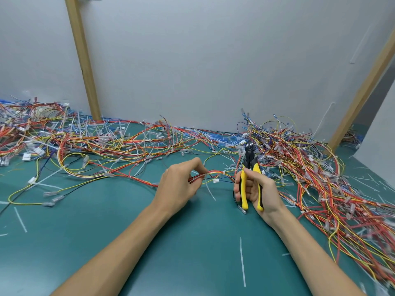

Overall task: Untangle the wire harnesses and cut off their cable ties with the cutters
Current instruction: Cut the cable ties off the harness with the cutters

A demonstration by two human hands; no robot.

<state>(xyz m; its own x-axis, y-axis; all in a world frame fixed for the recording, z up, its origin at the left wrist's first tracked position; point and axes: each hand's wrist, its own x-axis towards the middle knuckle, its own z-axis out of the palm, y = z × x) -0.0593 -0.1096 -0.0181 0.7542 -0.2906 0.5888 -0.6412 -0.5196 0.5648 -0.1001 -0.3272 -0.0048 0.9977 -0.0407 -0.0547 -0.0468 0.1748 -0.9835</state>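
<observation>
My left hand (181, 182) pinches a thin harness (215, 174) of red, orange and yellow wires just above the green mat. A small white connector and a white cable tie hang from that harness near my fingertips. My right hand (256, 189) grips the yellow-and-black handles of the cutters (250, 167), held upright with the black jaws pointing away from me. The cutter jaws stand a short way to the right of the held harness, not touching it.
A big tangled heap of harnesses (320, 167) fills the right side, and another heap (64, 142) spreads along the back left. Cut white ties (242, 261) lie scattered on the green mat (106, 231). A grey wall with wooden posts (83, 60) closes the back.
</observation>
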